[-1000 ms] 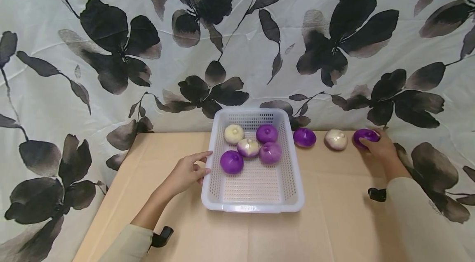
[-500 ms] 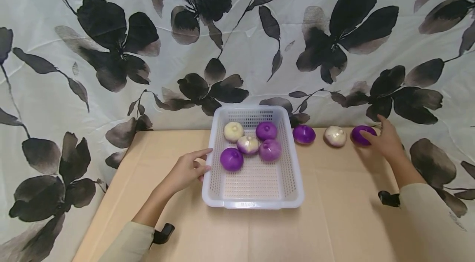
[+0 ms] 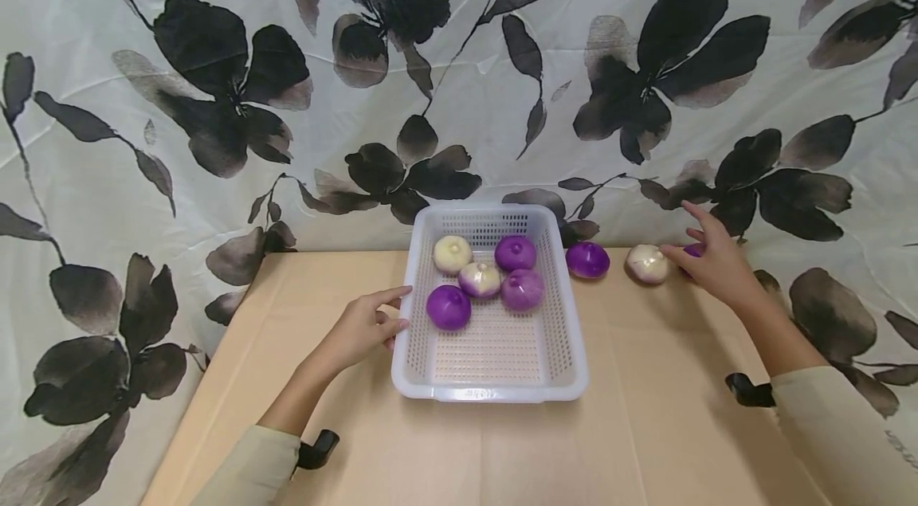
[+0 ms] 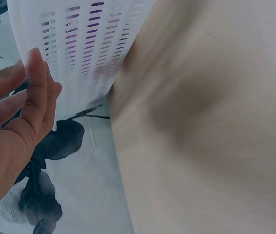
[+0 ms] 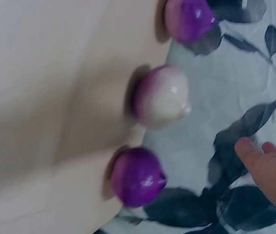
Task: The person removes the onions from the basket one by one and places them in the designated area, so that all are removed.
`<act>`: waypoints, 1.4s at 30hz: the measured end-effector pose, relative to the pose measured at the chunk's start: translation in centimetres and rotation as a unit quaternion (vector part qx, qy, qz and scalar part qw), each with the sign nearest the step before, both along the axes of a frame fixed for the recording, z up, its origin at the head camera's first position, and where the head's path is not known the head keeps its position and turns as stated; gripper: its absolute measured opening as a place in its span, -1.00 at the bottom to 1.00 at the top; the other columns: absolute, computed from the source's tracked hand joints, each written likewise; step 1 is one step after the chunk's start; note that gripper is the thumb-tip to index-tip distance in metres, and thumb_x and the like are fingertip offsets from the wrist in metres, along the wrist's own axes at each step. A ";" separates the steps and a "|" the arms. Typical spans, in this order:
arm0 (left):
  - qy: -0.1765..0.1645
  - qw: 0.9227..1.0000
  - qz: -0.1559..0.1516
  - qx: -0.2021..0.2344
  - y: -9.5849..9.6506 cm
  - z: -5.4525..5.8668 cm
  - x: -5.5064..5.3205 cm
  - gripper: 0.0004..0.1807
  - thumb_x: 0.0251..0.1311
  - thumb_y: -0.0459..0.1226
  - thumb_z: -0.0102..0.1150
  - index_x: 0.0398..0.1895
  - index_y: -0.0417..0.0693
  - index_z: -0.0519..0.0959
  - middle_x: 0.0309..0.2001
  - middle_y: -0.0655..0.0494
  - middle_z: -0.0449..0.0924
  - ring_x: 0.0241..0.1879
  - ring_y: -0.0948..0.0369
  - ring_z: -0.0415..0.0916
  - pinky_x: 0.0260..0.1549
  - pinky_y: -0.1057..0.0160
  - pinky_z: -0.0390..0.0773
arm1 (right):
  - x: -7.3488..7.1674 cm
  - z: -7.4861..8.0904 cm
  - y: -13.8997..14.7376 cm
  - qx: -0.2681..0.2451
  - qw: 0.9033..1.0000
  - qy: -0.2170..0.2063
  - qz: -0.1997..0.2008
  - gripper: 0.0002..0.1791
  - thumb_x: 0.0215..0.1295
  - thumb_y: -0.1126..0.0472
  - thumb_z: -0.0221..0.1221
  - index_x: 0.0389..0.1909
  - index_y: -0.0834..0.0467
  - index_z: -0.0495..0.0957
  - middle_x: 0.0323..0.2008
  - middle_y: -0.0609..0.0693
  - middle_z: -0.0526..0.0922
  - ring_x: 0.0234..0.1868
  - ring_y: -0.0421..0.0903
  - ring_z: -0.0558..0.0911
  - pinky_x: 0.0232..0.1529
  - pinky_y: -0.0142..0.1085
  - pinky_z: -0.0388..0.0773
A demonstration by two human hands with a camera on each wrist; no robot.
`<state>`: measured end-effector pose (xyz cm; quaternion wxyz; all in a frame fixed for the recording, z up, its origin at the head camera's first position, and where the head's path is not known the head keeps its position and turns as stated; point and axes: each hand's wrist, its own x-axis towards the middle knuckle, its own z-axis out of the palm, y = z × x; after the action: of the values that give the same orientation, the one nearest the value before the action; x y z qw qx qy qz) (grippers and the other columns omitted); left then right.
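My left hand (image 3: 362, 335) holds the left rim of a white perforated plastic basket (image 3: 495, 393); the left wrist view shows the fingers (image 4: 36, 92) against its outer side wall. Inside are several onions: a pale one (image 3: 453, 254), a white-and-purple one (image 3: 479, 280) and purple ones (image 3: 449, 307). My right hand (image 3: 717, 263) hovers with fingers spread over the row at the right, holding nothing. It mostly hides the rightmost purple onion (image 5: 139, 177) in the head view. The thumb tip overlaps a white-and-purple onion (image 3: 648, 264) there, but the right wrist view shows the hand apart from both.
Another purple onion (image 3: 588, 260) lies beside the basket's right wall, along the table's back edge. The tan table (image 3: 502, 458) meets a white cloth (image 3: 502, 131) printed with dark flowers, hanging behind. Black wrist bands with cameras (image 3: 749, 390) sit below the hands.
My right hand has let go of the rightmost purple onion, lifted off and shifted left toward the white-and-purple one. The left hand and the basket stay where they were.
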<state>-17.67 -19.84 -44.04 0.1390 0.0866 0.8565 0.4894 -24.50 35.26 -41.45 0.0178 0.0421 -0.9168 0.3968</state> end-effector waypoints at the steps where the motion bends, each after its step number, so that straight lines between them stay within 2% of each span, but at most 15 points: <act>1: 0.001 1.000 -0.001 -0.001 0.0 0.0 0.0 -0.34 0.32 -0.47 0.27 0.49 -0.21 0.37 0.16 -0.29 0.52 -0.54 0.20 0.58 -0.48 0.20 0.71 | 0.0 0.2 -0.5 -0.004 1.000 0.000 0.007 0.05 0.42 0.08 0.31 0.68 0.11 -0.18 0.61 0.43 -0.16 0.45 0.59 0.19 0.27 0.44 0.27; 7: 0.009 1.000 -0.004 -0.004 -0.2 0.2 0.0 -0.34 0.33 -0.47 0.26 0.49 -0.23 0.36 0.16 -0.31 0.52 -0.55 0.19 0.58 -0.50 0.24 0.69 | 0.0 0.9 -3.8 -0.052 0.996 0.028 0.074 0.03 0.37 0.23 0.35 0.67 0.11 -0.10 0.64 0.30 -0.10 0.50 0.53 0.15 0.39 0.44 0.13; 11: 0.013 1.000 -0.011 0.002 -0.3 0.3 0.0 -0.35 0.33 -0.47 0.26 0.49 -0.26 0.36 0.16 -0.33 0.52 -0.55 0.21 0.57 -0.51 0.28 0.67 | 0.0 1.6 -6.2 -0.057 0.990 0.046 0.121 0.02 0.31 0.30 0.39 0.66 0.11 -0.02 0.63 0.25 -0.01 0.50 0.48 0.20 0.40 0.40 0.18; 16: 0.007 1.000 -0.007 0.007 -0.3 0.2 0.0 -0.35 0.33 -0.47 0.26 0.49 -0.25 0.36 0.16 -0.32 0.52 -0.57 0.23 0.58 -0.52 0.28 0.67 | -0.3 2.3 -9.2 -0.046 0.984 0.049 0.168 -0.09 0.33 0.26 0.38 0.61 0.14 0.13 0.58 0.24 0.16 0.49 0.41 0.28 0.44 0.33 0.24; 20: 0.009 1.000 -0.010 0.015 -0.3 0.1 0.0 -0.35 0.34 -0.46 0.25 0.49 -0.27 0.36 0.16 -0.33 0.51 -0.56 0.22 0.58 -0.53 0.25 0.67 | -0.4 2.8 -11.2 -0.016 0.980 0.035 0.195 -0.15 0.33 0.19 0.39 0.57 0.14 0.22 0.53 0.22 0.29 0.46 0.33 0.39 0.42 0.24 0.36; 21: 0.010 1.000 -0.010 0.017 -0.3 0.1 0.0 -0.35 0.33 -0.46 0.25 0.49 -0.27 0.36 0.16 -0.33 0.51 -0.57 0.22 0.58 -0.53 0.26 0.67 | -0.5 2.9 -11.7 -0.014 0.978 0.031 0.204 -0.16 0.33 0.19 0.39 0.56 0.14 0.23 0.51 0.22 0.32 0.43 0.33 0.43 0.36 0.22 0.45; 23: 0.014 1.000 -0.010 0.021 -0.2 0.1 0.0 -0.36 0.34 -0.46 0.26 0.48 -0.27 0.36 0.16 -0.34 0.51 -0.56 0.20 0.58 -0.54 0.26 0.66 | -0.6 3.1 -12.7 -0.006 0.974 0.028 0.227 -0.18 0.32 0.19 0.40 0.54 0.15 0.28 0.47 0.22 0.38 0.40 0.31 0.47 0.29 0.19 0.53; 26: 0.015 1.000 -0.013 0.022 -0.2 0.0 0.0 -0.36 0.34 -0.45 0.25 0.48 -0.28 0.36 0.16 -0.35 0.51 -0.56 0.19 0.59 -0.53 0.25 0.67 | -0.9 3.4 -14.2 0.005 0.961 0.039 0.273 -0.23 0.30 0.23 0.41 0.50 0.18 0.34 0.43 0.21 0.43 0.38 0.28 0.51 0.27 0.17 0.55; 30: 0.011 1.000 -0.007 0.018 -0.3 0.1 0.1 -0.36 0.33 -0.46 0.25 0.48 -0.27 0.37 0.16 -0.35 0.51 -0.57 0.19 0.58 -0.53 0.25 0.67 | -1.3 3.9 -16.2 0.031 0.946 0.051 0.320 -0.25 0.27 0.23 0.43 0.46 0.18 0.39 0.42 0.15 0.47 0.40 0.22 0.50 0.38 0.17 0.46; 33: 0.013 1.000 -0.008 0.019 -0.4 0.1 0.1 -0.37 0.33 -0.46 0.25 0.48 -0.27 0.37 0.16 -0.35 0.51 -0.57 0.20 0.57 -0.53 0.21 0.68 | -1.6 4.4 -17.5 0.045 0.941 0.034 0.333 -0.25 0.28 0.19 0.42 0.47 0.13 0.40 0.43 0.11 0.47 0.42 0.19 0.47 0.42 0.16 0.42; 36: 0.015 0.999 -0.014 0.024 -0.4 0.0 0.1 -0.36 0.34 -0.46 0.25 0.48 -0.28 0.37 0.16 -0.36 0.51 -0.56 0.19 0.58 -0.51 0.17 0.70 | -1.9 4.6 -18.8 0.028 0.940 -0.013 0.339 -0.25 0.27 0.20 0.42 0.47 0.12 0.40 0.44 0.11 0.45 0.45 0.18 0.44 0.44 0.18 0.38; 39: 0.015 0.999 -0.017 0.026 -0.4 -0.3 0.1 -0.36 0.33 -0.46 0.25 0.48 -0.28 0.37 0.15 -0.35 0.51 -0.55 0.16 0.59 -0.51 0.20 0.70 | -2.1 4.6 -20.0 -0.004 0.937 -0.076 0.342 -0.25 0.27 0.19 0.43 0.47 0.09 0.40 0.44 0.09 0.44 0.46 0.15 0.41 0.47 0.16 0.35; 42: 0.012 1.000 -0.013 0.022 -0.5 -0.4 0.2 -0.35 0.32 -0.47 0.26 0.48 -0.27 0.37 0.15 -0.33 0.52 -0.56 0.16 0.58 -0.50 0.17 0.71 | -2.3 4.7 -21.5 0.013 0.932 -0.101 0.348 -0.26 0.27 0.12 0.43 0.46 0.04 0.43 0.43 0.06 0.47 0.46 0.10 0.43 0.48 0.10 0.36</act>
<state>-17.43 -20.32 -44.40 0.1331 0.1072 0.8458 0.5054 -26.78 13.79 -36.73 -0.2145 0.3182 -0.8467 0.3684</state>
